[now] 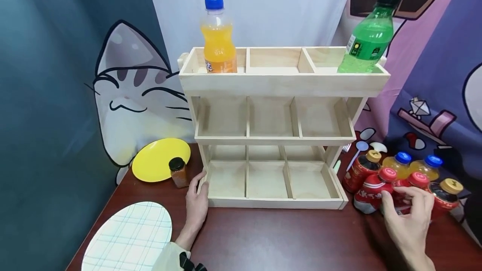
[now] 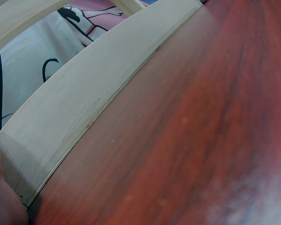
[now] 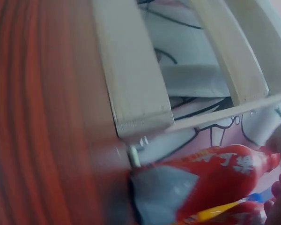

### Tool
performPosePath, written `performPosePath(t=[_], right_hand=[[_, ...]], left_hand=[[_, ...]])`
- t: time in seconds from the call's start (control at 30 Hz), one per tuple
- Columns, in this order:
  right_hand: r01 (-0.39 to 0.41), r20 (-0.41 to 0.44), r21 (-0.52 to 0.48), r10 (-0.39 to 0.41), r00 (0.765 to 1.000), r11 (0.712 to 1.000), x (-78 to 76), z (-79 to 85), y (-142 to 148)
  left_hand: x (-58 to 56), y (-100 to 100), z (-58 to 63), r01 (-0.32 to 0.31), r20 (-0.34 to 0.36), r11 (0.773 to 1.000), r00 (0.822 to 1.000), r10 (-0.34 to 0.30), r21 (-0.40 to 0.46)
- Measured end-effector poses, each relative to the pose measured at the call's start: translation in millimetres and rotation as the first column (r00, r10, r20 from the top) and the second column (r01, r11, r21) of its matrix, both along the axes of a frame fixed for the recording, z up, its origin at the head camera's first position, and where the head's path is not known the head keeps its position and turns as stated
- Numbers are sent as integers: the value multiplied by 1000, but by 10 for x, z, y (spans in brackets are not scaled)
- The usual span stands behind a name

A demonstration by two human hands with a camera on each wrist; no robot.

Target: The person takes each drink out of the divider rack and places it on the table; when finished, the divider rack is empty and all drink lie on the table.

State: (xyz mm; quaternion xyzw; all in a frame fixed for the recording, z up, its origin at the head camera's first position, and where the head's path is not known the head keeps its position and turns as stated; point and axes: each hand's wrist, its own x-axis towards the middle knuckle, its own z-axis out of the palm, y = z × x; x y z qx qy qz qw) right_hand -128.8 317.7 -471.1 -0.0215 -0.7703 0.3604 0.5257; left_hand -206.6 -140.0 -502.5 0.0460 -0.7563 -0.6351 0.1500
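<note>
My left hand (image 1: 197, 204) holds the lower left side of a three-tier wooden rack (image 1: 284, 85), with fingers and thumb at its front corner. In the left wrist view only a sliver of that hand (image 2: 2, 190) shows beside the rack's bottom board (image 2: 84, 84). Over at the right, my right hand (image 1: 410, 221) is at a group of small drink bottles. Its bent fingers are in front of a red-capped cola bottle (image 1: 419, 179), thumb and fingertips spread apart. Another red-capped cola bottle (image 1: 373, 191) stands just left of the thumb. Whether the fingers touch either bottle is unclear.
An orange soda bottle (image 1: 219, 45) and a green soda bottle (image 1: 367, 45) stand in the rack's top tier. Gold-capped bottles (image 1: 363, 170) and blue-capped orange bottles (image 1: 425, 168) crowd the right. Leftward are a yellow plate (image 1: 150, 162), a spice jar (image 1: 178, 175) and a checked oval mat (image 1: 129, 237).
</note>
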Motion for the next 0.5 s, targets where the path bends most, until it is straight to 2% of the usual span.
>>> performPosePath(t=[0.13, 0.27, 0.37, 0.5], right_hand=[[-52, -106, -6, 51, 993, 999, 36, 312, -117], [-156, -149, -4, 153, 977, 988, -95, 694, -112], [-252, -168, 9, 250, 954, 968, -270, 1037, -104], [-340, -163, 69, 347, 924, 938, -400, 1624, -250]], left_hand=[[50, 6, 21, -8, 0, 1000, 1000, 8, -27], [5, -28, -9, -15, -23, 1000, 1000, 15, -20], [-69, -66, -140, -33, -29, 999, 999, 33, -22], [-110, -37, -302, -63, 6, 998, 998, 63, -21]])
